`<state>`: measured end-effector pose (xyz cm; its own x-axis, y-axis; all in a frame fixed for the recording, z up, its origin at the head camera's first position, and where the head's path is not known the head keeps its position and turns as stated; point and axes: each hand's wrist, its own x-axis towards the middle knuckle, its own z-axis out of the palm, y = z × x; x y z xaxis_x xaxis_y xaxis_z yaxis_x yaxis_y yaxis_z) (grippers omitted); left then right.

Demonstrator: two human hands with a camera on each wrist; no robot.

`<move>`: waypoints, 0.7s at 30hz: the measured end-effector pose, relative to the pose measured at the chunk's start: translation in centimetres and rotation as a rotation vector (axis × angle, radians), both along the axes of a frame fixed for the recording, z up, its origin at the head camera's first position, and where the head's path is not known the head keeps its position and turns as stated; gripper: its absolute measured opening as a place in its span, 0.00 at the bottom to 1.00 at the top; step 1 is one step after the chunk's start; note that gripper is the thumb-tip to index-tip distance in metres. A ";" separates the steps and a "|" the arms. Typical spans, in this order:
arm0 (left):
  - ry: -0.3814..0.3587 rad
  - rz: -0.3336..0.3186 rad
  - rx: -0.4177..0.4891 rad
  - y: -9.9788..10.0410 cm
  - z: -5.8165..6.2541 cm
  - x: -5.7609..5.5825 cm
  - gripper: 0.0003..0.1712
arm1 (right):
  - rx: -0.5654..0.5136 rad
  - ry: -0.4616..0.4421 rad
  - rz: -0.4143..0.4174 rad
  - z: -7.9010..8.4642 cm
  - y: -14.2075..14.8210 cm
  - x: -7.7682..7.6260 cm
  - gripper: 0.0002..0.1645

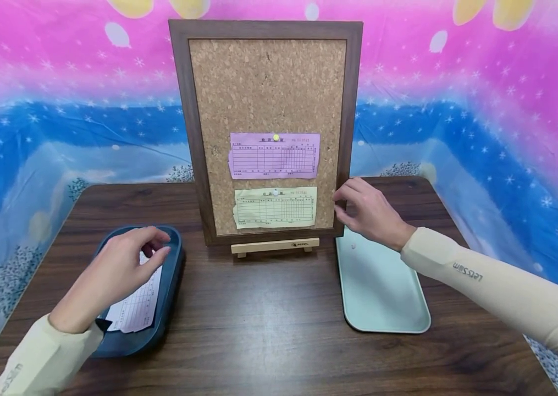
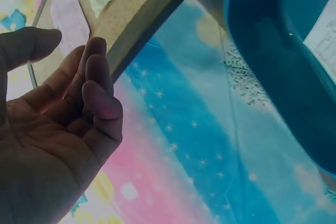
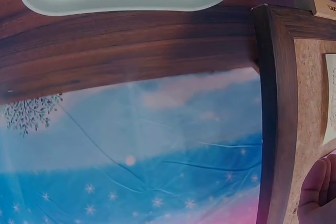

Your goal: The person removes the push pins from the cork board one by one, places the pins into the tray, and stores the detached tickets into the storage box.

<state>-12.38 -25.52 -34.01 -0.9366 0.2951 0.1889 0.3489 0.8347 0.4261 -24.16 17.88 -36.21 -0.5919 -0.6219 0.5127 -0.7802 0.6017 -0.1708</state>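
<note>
A framed cork board stands upright on a small wooden easel. Pinned to it are a purple receipt slip with a yellow pushpin, and below that a pale green slip with a whitish pushpin. My right hand is at the board's lower right edge, its bent fingertips overlapping the frame; nothing shows between them. Over the dark blue tray hovers my left hand, fingers loosely bent and empty. White printed slips lie in that tray, partly hidden by the hand.
A pale green tray sits on the right of the dark wood table, below my right forearm. One tiny pinkish item lies in it. A colourful printed cloth hangs behind and around the table.
</note>
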 end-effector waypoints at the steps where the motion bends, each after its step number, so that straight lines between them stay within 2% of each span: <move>1: 0.006 0.000 0.007 0.2 0.1 -0.2 0.09 | 0.001 0.003 0.001 0.1 -0.1 0.0 0.07; 9: 0.084 0.039 0.057 0.9 0.7 -1.7 0.10 | -0.007 0.030 0.002 1.0 -0.8 -0.2 0.05; 15: 0.129 0.054 0.068 2.0 1.2 -3.6 0.10 | 0.022 0.014 -0.016 1.9 -1.8 -0.6 0.05; 21: 0.137 0.083 0.092 3.5 1.7 -5.4 0.12 | 0.038 0.043 -0.006 2.9 -2.5 -1.2 0.07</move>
<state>-17.82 -22.05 -32.30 -0.9206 0.1936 0.3392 0.3408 0.8225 0.4554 -25.33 15.38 -33.27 -0.5741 -0.6375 0.5138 -0.7824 0.6121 -0.1146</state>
